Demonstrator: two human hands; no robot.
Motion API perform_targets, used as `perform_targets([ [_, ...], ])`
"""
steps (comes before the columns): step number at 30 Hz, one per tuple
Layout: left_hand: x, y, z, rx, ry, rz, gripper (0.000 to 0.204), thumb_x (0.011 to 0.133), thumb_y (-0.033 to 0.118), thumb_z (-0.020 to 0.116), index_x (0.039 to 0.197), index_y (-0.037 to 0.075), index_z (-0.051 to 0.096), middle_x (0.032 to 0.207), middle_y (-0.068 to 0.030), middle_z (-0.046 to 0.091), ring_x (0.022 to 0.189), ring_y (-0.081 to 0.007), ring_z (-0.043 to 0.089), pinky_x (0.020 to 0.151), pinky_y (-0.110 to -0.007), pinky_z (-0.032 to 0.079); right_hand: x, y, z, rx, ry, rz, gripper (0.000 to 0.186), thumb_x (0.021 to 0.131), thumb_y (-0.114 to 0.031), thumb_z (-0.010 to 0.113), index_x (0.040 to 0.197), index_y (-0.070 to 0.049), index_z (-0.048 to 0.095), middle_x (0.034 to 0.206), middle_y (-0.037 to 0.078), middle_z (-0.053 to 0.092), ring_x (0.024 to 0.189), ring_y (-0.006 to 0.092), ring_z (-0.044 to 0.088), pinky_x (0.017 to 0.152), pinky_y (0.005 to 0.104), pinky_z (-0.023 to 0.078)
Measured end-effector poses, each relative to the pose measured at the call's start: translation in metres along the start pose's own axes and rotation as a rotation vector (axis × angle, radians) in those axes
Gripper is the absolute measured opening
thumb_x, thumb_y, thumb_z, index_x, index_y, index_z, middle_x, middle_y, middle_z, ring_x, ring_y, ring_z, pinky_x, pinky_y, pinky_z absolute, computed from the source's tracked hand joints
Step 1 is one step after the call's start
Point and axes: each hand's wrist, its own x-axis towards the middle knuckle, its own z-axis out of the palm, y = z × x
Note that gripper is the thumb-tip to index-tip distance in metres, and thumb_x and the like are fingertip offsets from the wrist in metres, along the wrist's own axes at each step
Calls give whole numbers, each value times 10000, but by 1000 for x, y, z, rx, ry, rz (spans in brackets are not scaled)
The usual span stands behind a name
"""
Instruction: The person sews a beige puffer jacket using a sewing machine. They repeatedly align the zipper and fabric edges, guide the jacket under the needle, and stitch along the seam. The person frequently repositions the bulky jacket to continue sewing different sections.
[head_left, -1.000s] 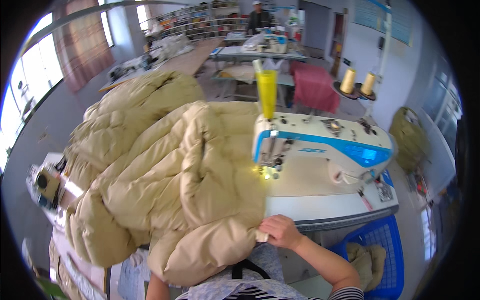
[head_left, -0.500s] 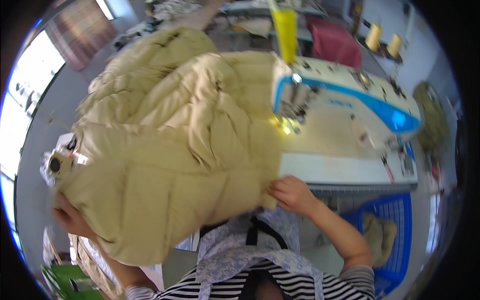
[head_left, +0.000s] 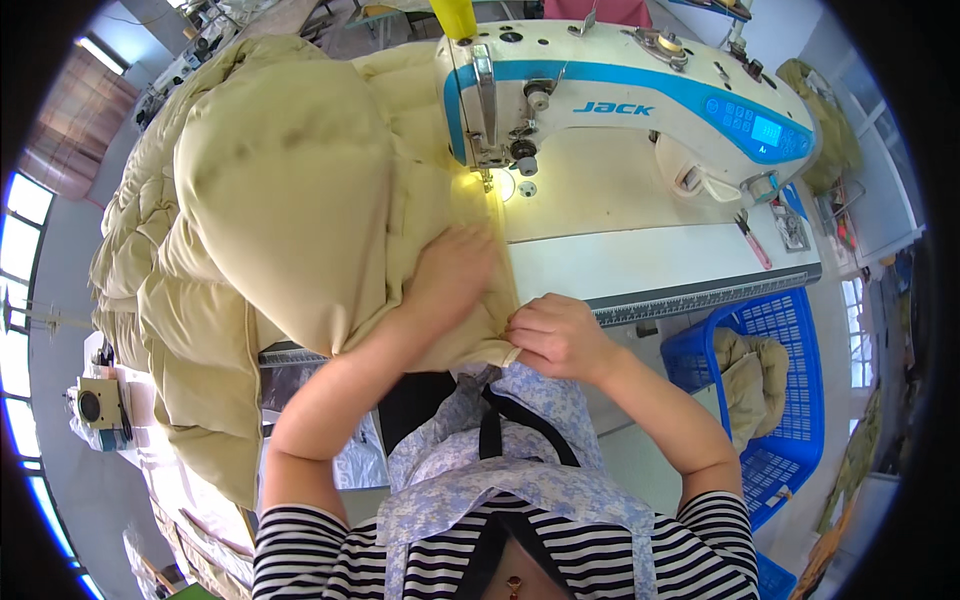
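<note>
A large beige padded jacket (head_left: 285,205) lies over the left side of the sewing table, bunched and puffed up. Its right edge runs under the lit needle area of a white and blue sewing machine (head_left: 620,85). My left hand (head_left: 455,268), slightly blurred, rests flat on the cloth just in front of the needle, fingers stretched forward. Close to the table's front edge, my right hand (head_left: 555,335) pinches the near corner of the jacket's edge between thumb and fingers. The presser foot (head_left: 487,182) sits at the fabric's edge.
Pink-handled thread snips (head_left: 752,240) lie on the table's right end. A ruler strip (head_left: 700,292) lines the front edge. Below right stands a blue plastic basket (head_left: 800,400) holding beige cloth (head_left: 750,385). A small box-shaped device (head_left: 98,405) is at far left.
My left hand has left the jacket's far-left part and moved right onto the cloth by the needle. The raised panel has dropped onto the table. My right hand still pinches the edge.
</note>
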Motion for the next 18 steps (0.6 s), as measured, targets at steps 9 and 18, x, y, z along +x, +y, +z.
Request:
perform_targets([
  [9, -56, -8, 6, -300, -182, 48, 982, 785, 475, 825, 1511, -21, 387, 1511, -222, 458, 1315, -404, 522, 1087, -457, 450, 14, -6, 2, 114, 125, 73, 171, 696, -182, 785, 759, -99, 649, 795, 9, 585, 729, 217, 603, 647, 350, 494],
  [18, -46, -11, -3, -854, 207, -714, 186, 965, 202, 690, 1033, 29, 705, 868, -66, 692, 836, -218, 670, 789, -354, 526, 36, -22, 10, 605, 482, 629, 464, 983, -142, 675, 1412, -40, 533, 1371, 197, 586, 1158, 303, 651, 931, 374, 552],
])
